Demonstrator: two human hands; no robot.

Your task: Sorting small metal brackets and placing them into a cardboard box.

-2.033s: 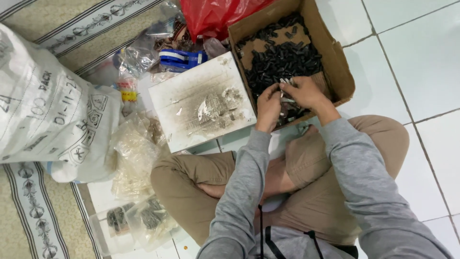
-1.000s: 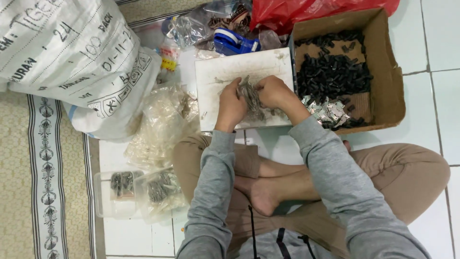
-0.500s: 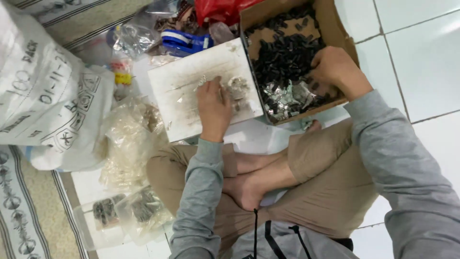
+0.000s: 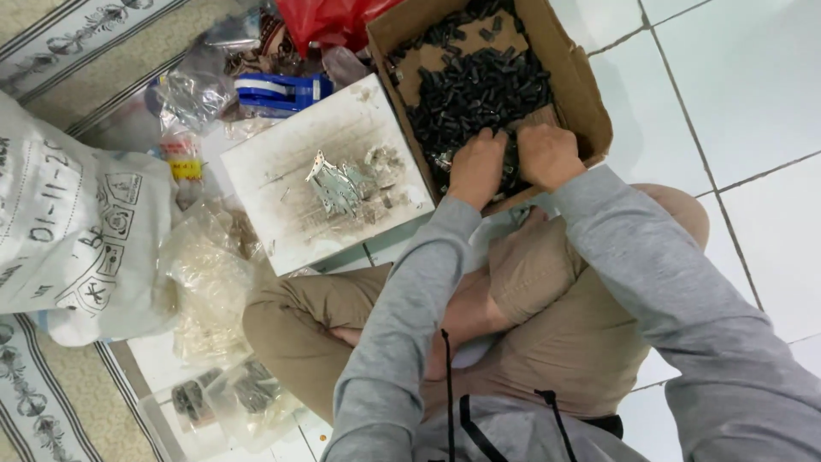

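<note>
While the person sits cross-legged on the white tiled floor, both hands are inside the open cardboard box at the near end. The left hand and the right hand lie side by side, knuckles up, fingers curled down into the heap of small black parts that fills most of the box. The grip of each hand is bent closed over the parts, but the fingertips are buried — whether either hand actually has hold of a piece cannot be told. A few shiny metal pieces show just left of the left hand, at the box's edge.

Beside the box, to its left and touching it, lies a flat white board, soiled with grey smears. On it rests a small cluster of silvery metal clips, well apart from the hands.

Beyond the board sits a blue tape dispenser, with a red plastic bag behind it. A large white woven sack with dark markings lies at the left, partly on a patterned mat. Clear plastic bags of pale small items lie between the sack and the person's knee — further clear bags with dark contents sit nearer the lower edge.
</note>
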